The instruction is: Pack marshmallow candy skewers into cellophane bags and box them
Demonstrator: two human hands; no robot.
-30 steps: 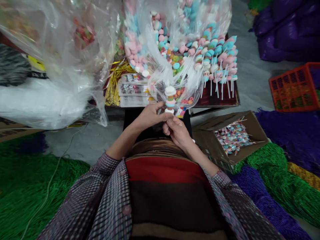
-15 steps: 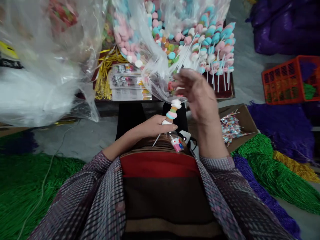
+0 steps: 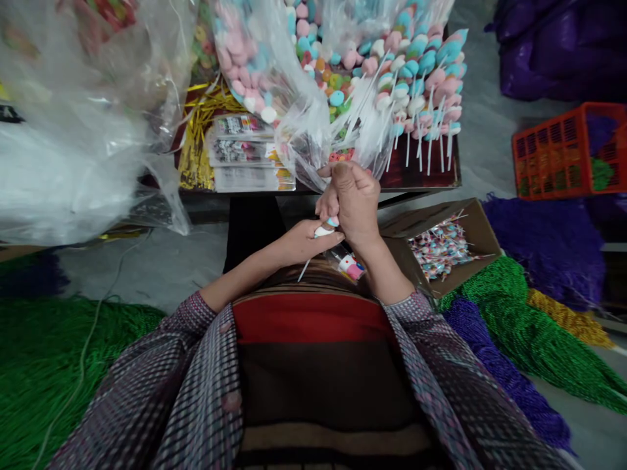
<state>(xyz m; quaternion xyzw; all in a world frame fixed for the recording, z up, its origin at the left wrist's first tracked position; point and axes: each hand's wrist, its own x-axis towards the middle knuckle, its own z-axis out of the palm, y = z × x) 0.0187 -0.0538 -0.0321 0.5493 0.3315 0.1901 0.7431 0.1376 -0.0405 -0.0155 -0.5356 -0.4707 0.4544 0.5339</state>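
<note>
In the head view, my left hand (image 3: 301, 243) is closed around a candy skewer (image 3: 324, 232) in front of my waist. The skewer's white stick points down to the left, and white and blue pieces show between my hands. From under my left thumb hangs a small clear wrapper (image 3: 351, 266) with a pink and white print. My right hand (image 3: 355, 201) is curled over the skewer's upper end. Its fingers hide the top pieces, so whether it holds a further piece cannot be seen.
On the table ahead are a bag of sweets (image 3: 245, 59), finished candy skewers (image 3: 426, 91), flat packets (image 3: 245, 153) and gold ties (image 3: 198, 153). A cardboard box (image 3: 470, 235) of wrapped skewers stands to the right, near an orange crate (image 3: 553, 156) and green fringe (image 3: 519, 294).
My right hand has come down and left from above the table edge and closed over the skewer's top. My left hand stays nearly in place, still gripping the skewer.
</note>
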